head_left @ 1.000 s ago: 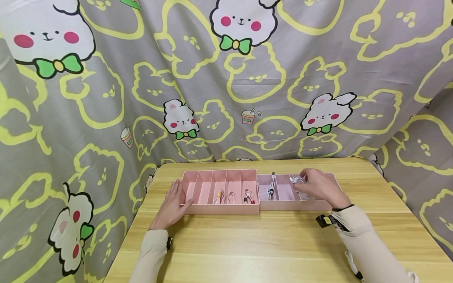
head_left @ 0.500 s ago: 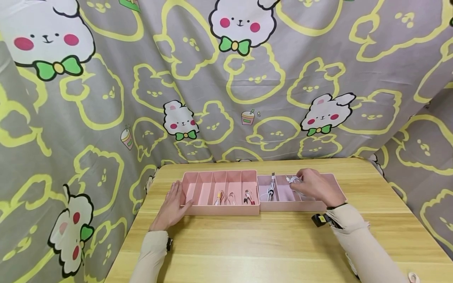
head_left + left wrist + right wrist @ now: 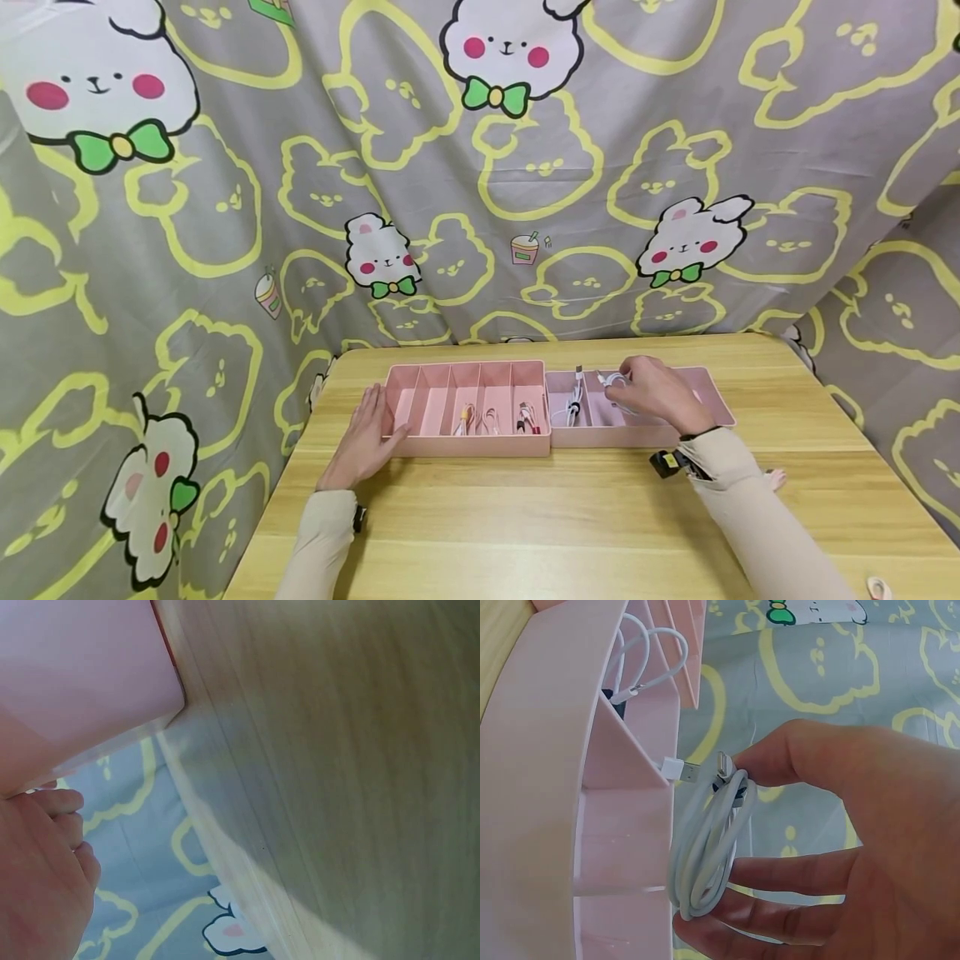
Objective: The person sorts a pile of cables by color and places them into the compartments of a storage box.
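My right hand point(image 3: 656, 392) pinches a coiled white USB cable point(image 3: 709, 847) between thumb and fingers, above the right-hand pink organizer box point(image 3: 667, 436). A dark tie binds the coil, and its metal USB plug point(image 3: 690, 772) sticks out beside a smaller connector. In the head view the coil hangs over the compartments near the box's left divider. My left hand point(image 3: 363, 442) rests against the left end of the other pink organizer box point(image 3: 472, 446), fingers extended along the end wall and thumb at the front rim. Most of that hand's fingers are hidden in the left wrist view.
Another white cable point(image 3: 576, 396) with a black tie stands in the right box's leftmost compartment. Small cables point(image 3: 528, 417) lie in several left-box compartments. Further cable pieces point(image 3: 877, 588) lie on the wooden table point(image 3: 525, 525) at the right. A patterned curtain point(image 3: 450, 167) hangs behind.
My right hand has moved a little left along the right box, carrying the coiled cable closer to the leftmost compartment. My left hand stays in place.
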Available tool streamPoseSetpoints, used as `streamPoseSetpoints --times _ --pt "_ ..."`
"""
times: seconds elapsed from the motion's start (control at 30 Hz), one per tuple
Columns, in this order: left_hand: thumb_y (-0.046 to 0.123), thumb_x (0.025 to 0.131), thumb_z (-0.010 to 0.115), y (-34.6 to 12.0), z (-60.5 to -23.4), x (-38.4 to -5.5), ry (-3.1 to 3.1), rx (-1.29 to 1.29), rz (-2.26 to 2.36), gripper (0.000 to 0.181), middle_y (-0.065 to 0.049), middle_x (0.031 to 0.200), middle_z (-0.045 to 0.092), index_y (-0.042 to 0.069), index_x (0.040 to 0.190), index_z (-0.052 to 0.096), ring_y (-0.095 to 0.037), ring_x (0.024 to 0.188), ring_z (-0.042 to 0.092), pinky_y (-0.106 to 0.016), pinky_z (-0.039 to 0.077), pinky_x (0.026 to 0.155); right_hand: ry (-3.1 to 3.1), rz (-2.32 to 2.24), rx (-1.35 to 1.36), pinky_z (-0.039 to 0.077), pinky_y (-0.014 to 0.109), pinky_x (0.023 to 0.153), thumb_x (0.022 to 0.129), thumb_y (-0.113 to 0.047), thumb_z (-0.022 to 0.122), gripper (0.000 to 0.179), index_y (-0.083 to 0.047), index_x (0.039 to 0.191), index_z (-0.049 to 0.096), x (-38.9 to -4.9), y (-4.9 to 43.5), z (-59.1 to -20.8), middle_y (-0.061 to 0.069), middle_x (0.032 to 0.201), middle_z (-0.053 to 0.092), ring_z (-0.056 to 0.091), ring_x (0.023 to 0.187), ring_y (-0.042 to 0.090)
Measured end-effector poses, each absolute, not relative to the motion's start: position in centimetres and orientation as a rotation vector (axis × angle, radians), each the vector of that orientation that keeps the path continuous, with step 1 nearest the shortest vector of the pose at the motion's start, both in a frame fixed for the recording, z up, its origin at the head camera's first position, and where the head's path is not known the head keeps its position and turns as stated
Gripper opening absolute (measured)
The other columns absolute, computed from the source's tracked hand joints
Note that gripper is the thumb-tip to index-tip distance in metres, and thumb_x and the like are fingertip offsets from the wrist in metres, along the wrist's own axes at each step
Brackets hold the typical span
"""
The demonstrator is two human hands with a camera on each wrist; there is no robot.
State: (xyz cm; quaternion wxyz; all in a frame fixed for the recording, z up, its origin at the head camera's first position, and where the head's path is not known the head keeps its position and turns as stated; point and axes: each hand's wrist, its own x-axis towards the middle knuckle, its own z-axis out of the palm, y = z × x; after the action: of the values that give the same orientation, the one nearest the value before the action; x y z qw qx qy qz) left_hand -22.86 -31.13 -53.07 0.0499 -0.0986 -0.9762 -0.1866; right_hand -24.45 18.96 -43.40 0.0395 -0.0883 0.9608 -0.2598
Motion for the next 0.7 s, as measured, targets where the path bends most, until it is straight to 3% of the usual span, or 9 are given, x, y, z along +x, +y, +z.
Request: streamPoseSetpoints --times 0.2,0.53,0.7 --pt "0.048 0.102 0.056 -31.17 -53.03 -22.77 -2.965 -0.306 -0.581 0.094 -0.029 0.171 0.012 -0.01 0.162 0.012 -0.047 0.16 0.01 -0.063 0.015 0.129 2.93 -0.8 -0.265 0.038 0.029 0.054 0.088 -0.028 0.065 0.052 0.009 0.124 0.066 -24.7 18.93 -43.76 0.012 0.092 0.073 0.047 0.055 0.013" --pt "0.048 0.102 0.057 -31.15 -52.99 -22.78 -2.964 -0.308 -0.586 0.094 -0.028 0.172 0.011 -0.01 0.161 0.013 -0.047 0.16 0.01 -0.063 0.014 0.13 2.946 -0.766 -0.267 0.045 0.029 0.062 0.088 -0.029 0.066 0.051 0.008 0.124 0.067 -24.82 18.76 -44.05 0.023 0.115 0.072 0.056 0.069 0.017" --pt "0.048 0.102 0.057 -31.15 -53.0 -22.82 -2.971 -0.306 -0.596 0.094 -0.028 0.172 0.011 -0.009 0.162 0.012 -0.046 0.161 0.009 -0.062 0.014 0.13 2.946 -0.758 -0.261 0.046 0.029 0.064 0.088 -0.029 0.067 0.051 0.007 0.124 0.067 -24.91 18.72 -44.17 0.024 0.117 0.072 0.056 0.071 0.017"
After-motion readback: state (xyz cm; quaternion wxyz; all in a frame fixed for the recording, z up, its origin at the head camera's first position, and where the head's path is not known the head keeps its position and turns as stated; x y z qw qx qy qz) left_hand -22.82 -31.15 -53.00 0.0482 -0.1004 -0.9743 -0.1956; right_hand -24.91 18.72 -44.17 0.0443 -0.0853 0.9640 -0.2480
